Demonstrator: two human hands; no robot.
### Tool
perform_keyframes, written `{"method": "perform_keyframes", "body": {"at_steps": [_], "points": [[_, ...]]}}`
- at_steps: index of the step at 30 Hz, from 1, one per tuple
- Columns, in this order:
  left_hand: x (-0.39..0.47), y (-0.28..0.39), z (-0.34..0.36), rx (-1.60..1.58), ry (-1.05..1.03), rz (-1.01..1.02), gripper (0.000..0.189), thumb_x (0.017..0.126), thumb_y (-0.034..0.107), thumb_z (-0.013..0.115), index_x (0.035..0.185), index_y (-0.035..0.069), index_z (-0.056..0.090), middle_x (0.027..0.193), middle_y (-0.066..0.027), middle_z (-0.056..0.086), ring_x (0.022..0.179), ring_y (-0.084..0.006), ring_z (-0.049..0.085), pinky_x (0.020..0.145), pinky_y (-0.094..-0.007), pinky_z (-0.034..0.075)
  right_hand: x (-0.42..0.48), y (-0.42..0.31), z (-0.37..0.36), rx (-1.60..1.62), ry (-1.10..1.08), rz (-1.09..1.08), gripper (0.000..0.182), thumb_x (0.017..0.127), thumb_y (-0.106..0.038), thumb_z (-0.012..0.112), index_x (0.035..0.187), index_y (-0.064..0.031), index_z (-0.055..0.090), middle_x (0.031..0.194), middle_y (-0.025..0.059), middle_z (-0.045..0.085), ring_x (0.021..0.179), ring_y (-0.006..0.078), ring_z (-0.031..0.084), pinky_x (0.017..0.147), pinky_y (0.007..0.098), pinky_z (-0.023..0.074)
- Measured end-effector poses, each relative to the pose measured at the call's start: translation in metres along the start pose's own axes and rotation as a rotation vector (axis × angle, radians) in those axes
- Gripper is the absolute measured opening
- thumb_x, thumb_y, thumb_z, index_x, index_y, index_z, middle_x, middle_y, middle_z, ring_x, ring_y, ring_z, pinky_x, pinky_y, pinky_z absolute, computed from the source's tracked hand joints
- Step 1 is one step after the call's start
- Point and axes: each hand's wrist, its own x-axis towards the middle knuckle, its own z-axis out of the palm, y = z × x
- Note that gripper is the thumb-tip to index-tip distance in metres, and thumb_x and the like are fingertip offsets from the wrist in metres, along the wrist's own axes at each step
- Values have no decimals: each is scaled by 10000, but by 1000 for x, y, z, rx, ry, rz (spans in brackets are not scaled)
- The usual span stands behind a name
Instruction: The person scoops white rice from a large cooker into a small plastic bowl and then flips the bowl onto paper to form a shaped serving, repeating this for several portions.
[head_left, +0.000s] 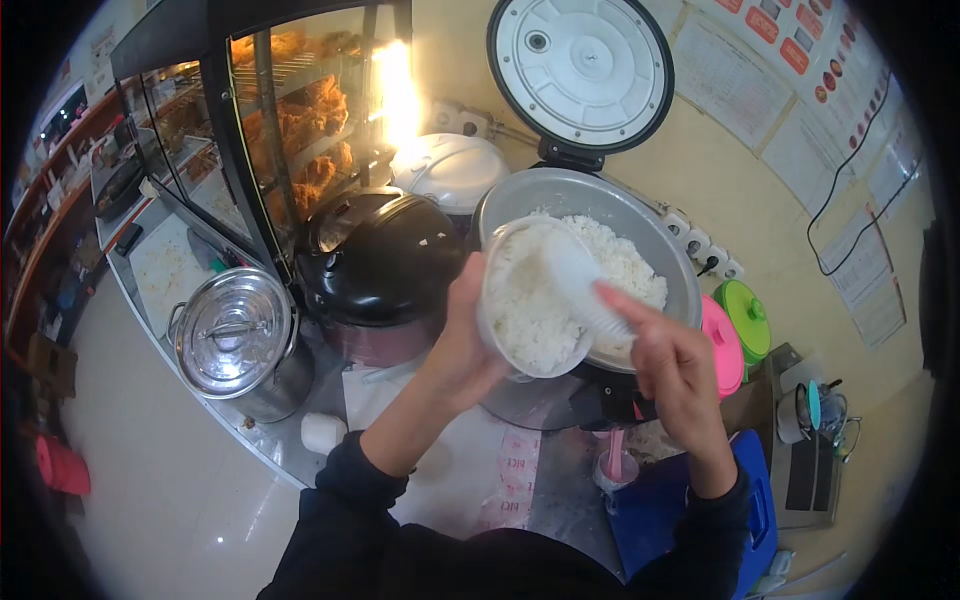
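My left hand (472, 341) grips a round white bowl (491, 337) from its left side, tilted so that its mouth faces me. White cooked rice (525, 300) fills much of the bowl. With my right hand (675, 367) I hold a pale plastic rice paddle (581, 281), its blade blurred over the rice in the bowl. Behind both hands stands a large rice cooker with a grey metal inner pot (682, 262) that holds more rice (637, 262). Its round lid (585, 60) is raised against the wall.
Left of the cooker is another cooker with a black lid (382, 255), near a lidded steel pot (232, 334). A lit glass display cabinet (300, 112) holds fried chicken. Pink (721, 345) and green (742, 319) lidded containers stand right. A blue plastic container (652, 517) sits at lower right.
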Motion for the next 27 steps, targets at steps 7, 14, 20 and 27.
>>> {"method": "perform_keyframes", "body": {"at_steps": [7, 14, 20, 27], "points": [[-18, -2, -4, -49, 22, -7, 730, 899, 646, 294, 1373, 96, 365, 1362, -87, 439, 1236, -239, 449, 1022, -393, 381, -3, -2, 12, -64, -38, 28, 322, 964, -172, 462, 1246, -44, 548, 1194, 151, 604, 1061, 140, 580, 904, 261, 426], [-33, -3, -10, -91, 65, -32, 740, 885, 670, 302, 1383, 126, 364, 1381, -71, 424, 1256, -240, 427, 1036, -408, 357, 13, -1, -7, -211, 0, 18, 323, 958, -231, 469, 1237, -114, 583, 1100, 135, 638, 1064, 152, 558, 924, 293, 401], [-62, -14, 3, -33, -30, -31, 804, 859, 717, 267, 1406, 130, 323, 1404, -73, 396, 1278, -253, 406, 1052, -437, 333, 7, -14, -22, -863, -86, -315, 872, 688, -404, 737, 1416, -146, 332, 1427, 136, 350, 1313, 290, 340, 1040, 602, 152], [-120, -73, -18, 225, 5, -10, 903, 853, 721, 257, 1451, 56, 136, 1467, -121, 258, 1340, -244, 281, 1079, -411, 253, -67, -6, 42, -577, -312, -149, 1169, 480, -280, 833, 1442, -75, 202, 1440, 121, 323, 1304, 310, 340, 1066, 557, 171]]}}
